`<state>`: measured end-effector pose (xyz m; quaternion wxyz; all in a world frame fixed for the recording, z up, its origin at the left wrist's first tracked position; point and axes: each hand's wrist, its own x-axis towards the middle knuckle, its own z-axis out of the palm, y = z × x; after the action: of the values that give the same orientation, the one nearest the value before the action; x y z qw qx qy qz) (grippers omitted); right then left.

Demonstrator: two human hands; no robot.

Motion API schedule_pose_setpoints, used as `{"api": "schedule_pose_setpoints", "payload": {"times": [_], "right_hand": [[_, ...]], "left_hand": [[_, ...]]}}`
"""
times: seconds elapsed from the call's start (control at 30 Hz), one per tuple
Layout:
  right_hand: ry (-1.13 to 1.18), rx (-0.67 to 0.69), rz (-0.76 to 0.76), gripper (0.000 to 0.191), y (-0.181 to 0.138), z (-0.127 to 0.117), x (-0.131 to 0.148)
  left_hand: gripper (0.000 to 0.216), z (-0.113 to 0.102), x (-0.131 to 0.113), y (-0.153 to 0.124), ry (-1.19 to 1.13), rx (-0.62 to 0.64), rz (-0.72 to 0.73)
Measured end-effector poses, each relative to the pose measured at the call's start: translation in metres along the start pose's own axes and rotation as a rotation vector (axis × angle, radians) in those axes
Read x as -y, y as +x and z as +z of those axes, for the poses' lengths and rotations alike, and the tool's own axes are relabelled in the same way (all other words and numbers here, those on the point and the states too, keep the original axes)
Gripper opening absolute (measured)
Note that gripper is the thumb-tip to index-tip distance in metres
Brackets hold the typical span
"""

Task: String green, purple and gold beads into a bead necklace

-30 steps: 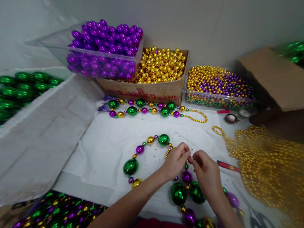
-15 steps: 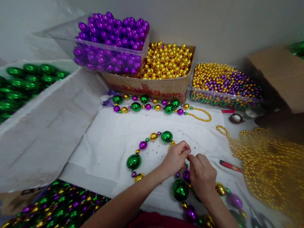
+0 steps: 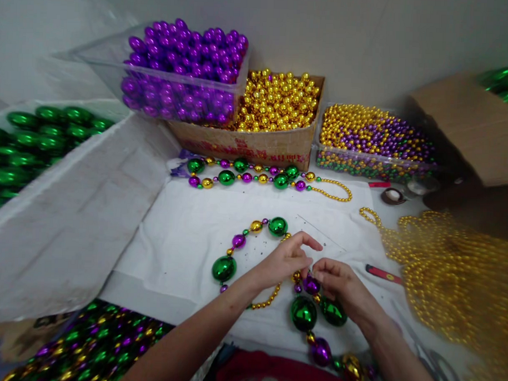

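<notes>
On the white cloth lies a bead necklace of large green, purple and gold beads, with a curve of small gold beads beneath my left forearm. My left hand is over the right side of this loop, index finger stretched out and apart from the thumb. Close beside it, my right hand has thumb and fingers pinched at the top of the strand. From there hang a purple bead and large green beads. The exact bit of string between the fingertips is too small to make out.
Behind lies another necklace. Bins of purple beads, gold beads and small mixed beads stand along the wall. At right are a red cutter, gold bead chains and scissors. A white box wall rises at left.
My hands were pressed together at the fingertips and have parted slightly. The left index finger has straightened, and the right hand has turned and lowered. The hanging beads have shifted beneath it.
</notes>
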<state>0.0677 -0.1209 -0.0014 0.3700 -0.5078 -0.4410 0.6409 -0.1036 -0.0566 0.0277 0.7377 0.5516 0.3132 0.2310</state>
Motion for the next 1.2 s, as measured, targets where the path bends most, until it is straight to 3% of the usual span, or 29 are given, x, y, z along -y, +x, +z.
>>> {"api": "schedule_pose_setpoints", "payload": {"times": [0.13,0.3,0.43,0.53,0.8,0.9,1.0,1.1,1.2], "right_hand": [[0.305,0.050,0.033,0.029,-0.008,0.007,0.000],[0.822,0.016,0.091,0.021,-0.012,0.010,-0.002],[0.863,-0.009,0.098,0.018,-0.014,0.009,-0.004],[0.858,-0.026,0.084,0.020,-0.017,0.009,-0.002],[0.349,-0.281,-0.030,0.027,-0.024,0.010,0.003],[0.111,-0.421,-0.124,0.023,-0.025,0.011,-0.002],[-0.350,-0.525,-0.248,0.016,-0.028,0.014,-0.009],[-0.741,-0.559,-0.384,0.016,-0.032,0.016,-0.014],[-0.970,-0.561,-0.583,0.022,-0.033,0.013,-0.017]], "left_hand": [[0.006,0.001,-0.002,-0.002,-0.045,-0.006,0.088],[0.004,0.010,-0.004,-0.006,0.273,-0.044,0.289],[0.009,0.017,-0.001,-0.004,0.405,-0.098,0.314],[0.008,0.018,0.001,-0.001,0.363,-0.124,0.286],[0.026,0.013,0.007,0.003,-0.120,0.009,-0.032],[0.033,0.018,0.010,0.005,-0.214,-0.023,-0.057],[0.033,0.023,0.013,0.007,-0.228,-0.069,-0.056],[0.033,0.025,0.015,0.009,-0.212,-0.076,-0.052],[0.033,0.025,0.016,0.010,-0.233,-0.074,-0.044]]}}
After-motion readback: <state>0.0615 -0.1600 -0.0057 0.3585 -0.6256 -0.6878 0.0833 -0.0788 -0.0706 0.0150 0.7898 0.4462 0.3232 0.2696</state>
